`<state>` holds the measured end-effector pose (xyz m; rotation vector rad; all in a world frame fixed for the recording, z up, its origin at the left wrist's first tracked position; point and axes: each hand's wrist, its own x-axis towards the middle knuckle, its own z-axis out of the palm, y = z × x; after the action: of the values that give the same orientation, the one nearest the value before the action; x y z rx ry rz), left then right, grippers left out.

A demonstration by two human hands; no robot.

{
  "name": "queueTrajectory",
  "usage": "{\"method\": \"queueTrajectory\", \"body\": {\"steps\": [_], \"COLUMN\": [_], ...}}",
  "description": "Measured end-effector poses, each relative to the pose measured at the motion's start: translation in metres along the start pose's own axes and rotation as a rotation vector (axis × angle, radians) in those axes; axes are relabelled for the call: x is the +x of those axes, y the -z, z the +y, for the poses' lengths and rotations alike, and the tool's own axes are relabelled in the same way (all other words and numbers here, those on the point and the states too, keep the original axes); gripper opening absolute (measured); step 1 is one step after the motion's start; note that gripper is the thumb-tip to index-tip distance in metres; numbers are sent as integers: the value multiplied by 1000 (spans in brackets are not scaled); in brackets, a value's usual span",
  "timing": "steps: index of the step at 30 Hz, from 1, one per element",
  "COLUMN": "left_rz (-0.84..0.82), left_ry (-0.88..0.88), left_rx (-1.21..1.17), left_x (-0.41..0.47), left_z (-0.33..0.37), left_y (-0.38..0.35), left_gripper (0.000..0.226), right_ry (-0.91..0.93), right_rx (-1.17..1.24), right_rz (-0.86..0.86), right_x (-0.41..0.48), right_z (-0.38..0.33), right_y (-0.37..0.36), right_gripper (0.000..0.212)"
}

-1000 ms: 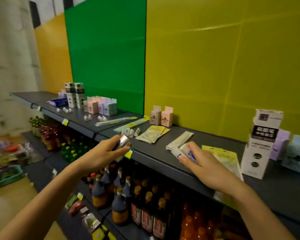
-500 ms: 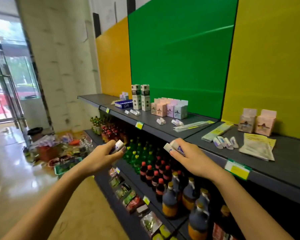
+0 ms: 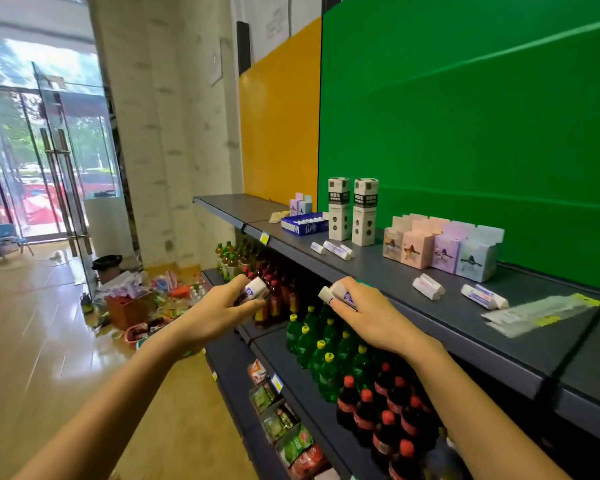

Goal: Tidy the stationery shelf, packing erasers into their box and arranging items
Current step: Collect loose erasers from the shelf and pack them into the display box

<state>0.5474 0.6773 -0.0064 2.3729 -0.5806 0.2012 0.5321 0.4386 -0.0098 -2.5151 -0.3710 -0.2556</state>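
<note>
My left hand (image 3: 222,310) is closed around a white eraser with a purple sleeve (image 3: 255,289), held in front of the shelf's edge. My right hand (image 3: 364,313) grips two more such erasers (image 3: 336,294) just off the front lip of the dark grey shelf (image 3: 412,306). A blue eraser box (image 3: 303,224), open on top with erasers in it, sits on the shelf far to the left. Loose erasers lie on the shelf in small groups: one (image 3: 333,249) near the tall boxes, another (image 3: 428,287) mid-shelf and a third (image 3: 484,296) further right.
Two tall black-and-white boxes (image 3: 352,211) stand beside the blue box. A row of pastel cartons (image 3: 442,247) lines the green back panel. Flat packets (image 3: 541,311) lie at right. Drink bottles (image 3: 326,355) fill the lower shelves. Baskets of goods (image 3: 135,303) sit on the floor.
My view has swung left along the shelf, and both hands have travelled left with their erasers. The blue eraser box is now nearer and more central.
</note>
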Motion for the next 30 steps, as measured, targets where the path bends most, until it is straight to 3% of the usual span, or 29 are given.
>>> {"method": "queueTrajectory", "body": {"steps": [6, 9, 15, 19, 30], "left_rz": [6, -17, -85, -150, -291], "left_ry": [-30, -66, -131, -160, -369], "left_rx": [5, -7, -15, -17, -78], "left_x": [91, 130, 207, 264, 418], "left_z": [-53, -81, -148, -193, -265], "left_y": [26, 34, 51, 69, 96], "left_gripper": [27, 15, 10, 23, 11], "right_ry": [-12, -29, -58, -129, -313], "right_rx": [-22, -38, -118, -143, -299], "right_rz": [28, 13, 41, 69, 178], "right_x": [109, 156, 241, 300, 431], "right_z": [3, 6, 7, 6, 18], "right_y": [-15, -27, -53, -74, -71], "right_gripper": [25, 17, 31, 30, 31]}}
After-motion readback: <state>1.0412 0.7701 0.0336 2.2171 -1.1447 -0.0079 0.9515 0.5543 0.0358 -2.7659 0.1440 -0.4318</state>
